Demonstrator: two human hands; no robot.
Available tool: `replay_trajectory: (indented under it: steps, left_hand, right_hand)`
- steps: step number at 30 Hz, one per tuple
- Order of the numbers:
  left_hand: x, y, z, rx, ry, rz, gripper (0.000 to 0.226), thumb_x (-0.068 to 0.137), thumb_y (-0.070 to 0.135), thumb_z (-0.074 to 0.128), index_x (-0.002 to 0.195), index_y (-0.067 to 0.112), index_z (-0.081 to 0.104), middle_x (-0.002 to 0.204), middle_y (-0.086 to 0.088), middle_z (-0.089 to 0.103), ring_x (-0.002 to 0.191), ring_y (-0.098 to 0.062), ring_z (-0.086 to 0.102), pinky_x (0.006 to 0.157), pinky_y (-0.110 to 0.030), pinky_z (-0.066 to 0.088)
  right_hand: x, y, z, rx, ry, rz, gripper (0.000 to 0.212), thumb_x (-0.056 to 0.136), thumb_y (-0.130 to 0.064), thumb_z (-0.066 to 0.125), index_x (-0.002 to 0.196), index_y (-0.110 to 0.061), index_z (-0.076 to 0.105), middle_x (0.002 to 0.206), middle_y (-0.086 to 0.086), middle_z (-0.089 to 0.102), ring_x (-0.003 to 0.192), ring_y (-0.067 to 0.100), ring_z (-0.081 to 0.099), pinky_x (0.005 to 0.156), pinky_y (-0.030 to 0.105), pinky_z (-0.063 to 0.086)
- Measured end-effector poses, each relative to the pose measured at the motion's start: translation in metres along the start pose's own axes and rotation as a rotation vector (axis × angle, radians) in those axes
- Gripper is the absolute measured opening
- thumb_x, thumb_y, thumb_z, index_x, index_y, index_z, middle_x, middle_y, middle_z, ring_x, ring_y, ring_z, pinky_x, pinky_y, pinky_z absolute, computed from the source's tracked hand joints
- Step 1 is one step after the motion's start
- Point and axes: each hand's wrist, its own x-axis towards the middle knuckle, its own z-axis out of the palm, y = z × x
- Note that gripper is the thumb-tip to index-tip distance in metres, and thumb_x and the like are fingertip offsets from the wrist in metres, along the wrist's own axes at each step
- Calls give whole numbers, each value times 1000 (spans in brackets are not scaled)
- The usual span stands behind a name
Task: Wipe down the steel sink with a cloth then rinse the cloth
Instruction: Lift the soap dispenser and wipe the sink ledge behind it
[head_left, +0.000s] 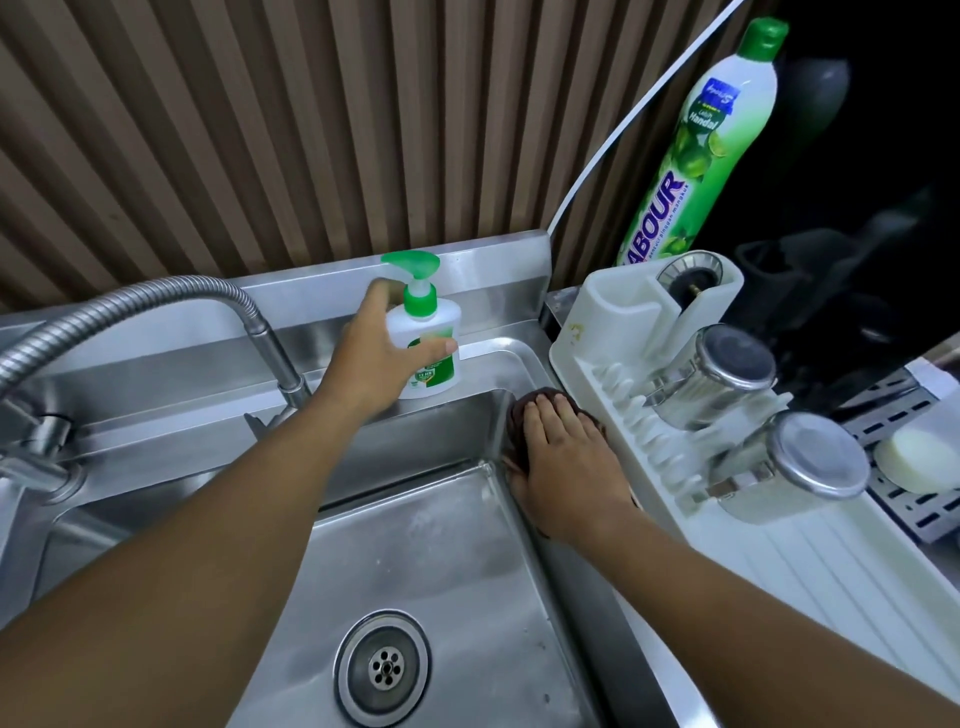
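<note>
**Q:** How far along am I?

**A:** Partway through the wiping, I'd judge. Your right hand (566, 467) lies flat, fingers straight, pressing the cloth (519, 421) onto the right rim of the sink (441, 535), near the back corner. Your left hand (374, 358) has its fingers and thumb curled round the pump bottle (434, 338) on the back ledge. I can't tell whether you've lifted it, but the ledge under it probably wants wiping.

**Q:** And what's left?

**A:** The basin floor looks streaky, so likely that, the ledge, and then the rinse. No water shows at the tap (156, 296), and the cloth is well away from it.

**Q:** Count it up for me.

**A:** You have one cloth, one sink with one drain (384, 667), one tap and one pump bottle. Beside your right hand there is one rack (613, 312) with two steel jars (727, 374) on it and one plug (688, 280). Behind it stands one tall bottle (696, 145), and one soap bar (919, 460) lies further right.
</note>
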Motion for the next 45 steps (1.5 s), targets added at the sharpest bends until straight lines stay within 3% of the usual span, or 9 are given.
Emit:
replay_trajectory:
  steps: [7, 16, 22, 25, 27, 29, 34, 40, 45]
  left_hand:
    - [-4, 4, -3, -1, 43, -18, 67, 65, 26, 94, 113, 19, 47, 107, 4, 62, 94, -21, 64, 79, -33, 58]
    - [-22, -4, -4, -13, 71, -71, 94, 67, 29, 93, 140, 23, 34, 112, 19, 55, 100, -10, 64, 93, -38, 56]
    - [-113, 9, 36, 49, 572, 13, 35, 90, 38, 65, 112, 14, 53, 104, -4, 61, 94, -23, 59, 83, -29, 49]
    - [-141, 3, 90, -260, 296, -260, 35, 93, 33, 49, 122, 18, 62, 113, 0, 67, 104, -17, 64, 90, -17, 48]
    - [-127, 0, 123, -451, 82, -505, 48, 99, 33, 45, 144, 21, 50, 137, 3, 59, 124, -15, 56, 106, -29, 44]
    - [-107, 8, 142, -584, -42, -613, 54, 97, 41, 42, 149, 30, 45, 143, 9, 53, 129, -11, 51, 106, -31, 42]
    - [-130, 0, 166, -603, -120, -683, 56, 83, 59, 39, 131, 41, 62, 125, 3, 70, 114, -14, 65, 103, -42, 51]
    - [-227, 24, 177, -637, -254, -785, 39, 103, 48, 36, 134, 42, 59, 121, 9, 71, 104, -5, 69, 76, -20, 56]
    - [-284, 60, 172, -580, -312, -969, 39, 94, 39, 47, 115, 18, 72, 109, -11, 75, 99, -27, 71, 86, -40, 59]
  right_hand:
    - [57, -9, -25, -4, -52, 4, 88, 91, -62, 37, 157, -6, 20, 165, 10, 20, 153, 25, 11, 123, 41, 16]
    - [67, 1, -60, -66, -215, -64, 53, 95, -16, 41, 147, -13, 40, 155, 5, 38, 143, 26, 35, 112, 41, 37]
    - [64, 9, -59, -32, -138, -104, 49, 90, -12, 48, 137, -27, 48, 129, 8, 58, 114, 32, 57, 88, 39, 48]
    - [60, 15, -56, -84, -88, -121, 53, 94, -13, 44, 142, -34, 47, 132, 8, 58, 117, 32, 57, 94, 42, 49]
    - [53, 16, -51, -182, -74, -141, 51, 96, -17, 44, 146, -31, 43, 137, 5, 56, 121, 30, 54, 93, 41, 49]
    - [41, 16, -45, -248, -75, -156, 54, 100, -24, 39, 153, -25, 31, 148, 1, 48, 134, 26, 45, 97, 40, 46]
    - [-18, 19, -33, -235, -145, -110, 58, 105, -23, 28, 159, -11, 14, 163, 4, 27, 151, 25, 18, 115, 38, 29]
    - [-119, 25, -24, -252, -333, -83, 66, 104, -27, 28, 159, -5, -1, 167, 11, 9, 154, 30, 2, 124, 39, 17]
    - [-205, 30, -29, -327, -423, -143, 92, 96, -46, 47, 157, 2, -2, 165, 17, 14, 151, 37, 11, 120, 38, 24]
